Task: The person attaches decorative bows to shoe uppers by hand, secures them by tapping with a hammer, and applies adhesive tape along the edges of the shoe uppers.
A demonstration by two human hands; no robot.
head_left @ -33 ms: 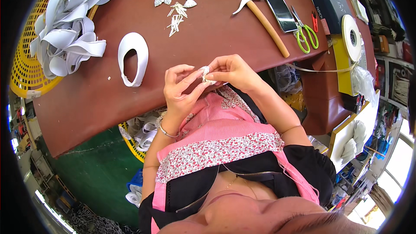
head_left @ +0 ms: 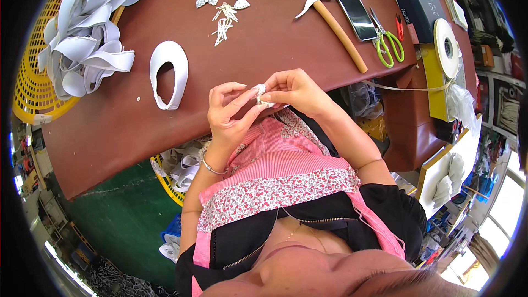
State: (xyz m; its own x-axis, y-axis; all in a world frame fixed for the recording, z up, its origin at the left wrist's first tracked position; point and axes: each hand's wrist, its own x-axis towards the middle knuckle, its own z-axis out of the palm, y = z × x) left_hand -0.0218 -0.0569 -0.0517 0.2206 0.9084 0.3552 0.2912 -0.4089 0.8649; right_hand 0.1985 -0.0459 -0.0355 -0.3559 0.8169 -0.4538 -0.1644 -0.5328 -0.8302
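I see the left hand (head_left: 228,111) and right hand (head_left: 294,89) pinching a small sparkly bow (head_left: 260,94) between them at the counter (head_left: 264,38) edge; fingers hide most of it. At eleven o'clock lies a white strap loop (head_left: 169,75). Nothing differs from before.

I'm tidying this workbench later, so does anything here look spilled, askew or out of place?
Little stands out. The small pale sticks lie scattered loosely on the table beside the bows, and the hammer lies slantwise. Both hands, left hand and right hand, hold a small sparkly bow.
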